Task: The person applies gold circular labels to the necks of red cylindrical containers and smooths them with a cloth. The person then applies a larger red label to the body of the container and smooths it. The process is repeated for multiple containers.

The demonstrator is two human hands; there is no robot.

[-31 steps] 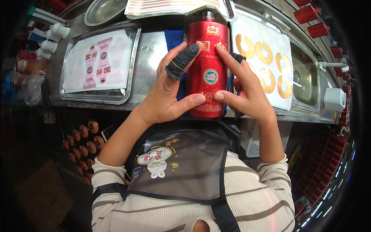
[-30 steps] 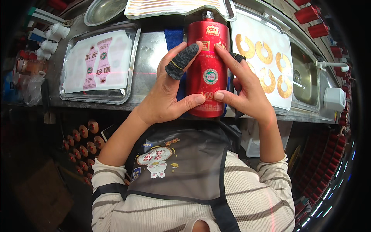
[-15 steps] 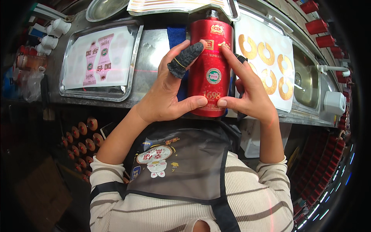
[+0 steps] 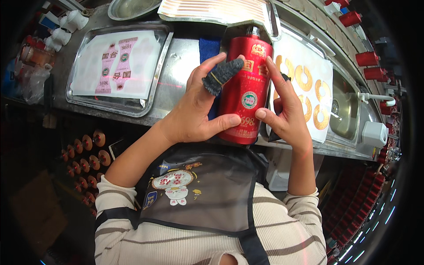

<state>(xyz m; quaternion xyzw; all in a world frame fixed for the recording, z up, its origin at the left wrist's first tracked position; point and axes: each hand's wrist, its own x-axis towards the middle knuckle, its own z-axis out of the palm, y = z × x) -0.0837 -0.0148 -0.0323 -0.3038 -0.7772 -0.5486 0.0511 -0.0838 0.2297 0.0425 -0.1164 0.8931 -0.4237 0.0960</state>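
A red bottle [image 4: 240, 99] with gold lettering, a round green-and-white emblem and a narrow clear neck lies between my two hands, its neck pointing away from me. My left hand [image 4: 190, 108] grips its left side, thumb near the base and fingers higher up. One left finger wears a dark grey knitted finger sleeve [image 4: 223, 76] held by a thin band. On the right side, my right hand [image 4: 289, 117] closes on the bottle, its thumb at the edge and a fingertip near the shoulder. A black band circles one right finger. Blue cloth [image 4: 209, 49] shows beside the bottle.
At left lies a metal tray [image 4: 150, 95] with sheets of pink labels [image 4: 121, 66]. Gold ring-shaped decals [image 4: 302, 79] lie on a white sheet at right, before a sink [image 4: 346, 117]. A metal bowl [image 4: 117, 15] and a tray of striped sheets [image 4: 216, 9] stand at the back.
The whole view has shifted and tilted slightly. My right thumb has moved from the bottle's lower front to its right edge. Both hands stay on the bottle.
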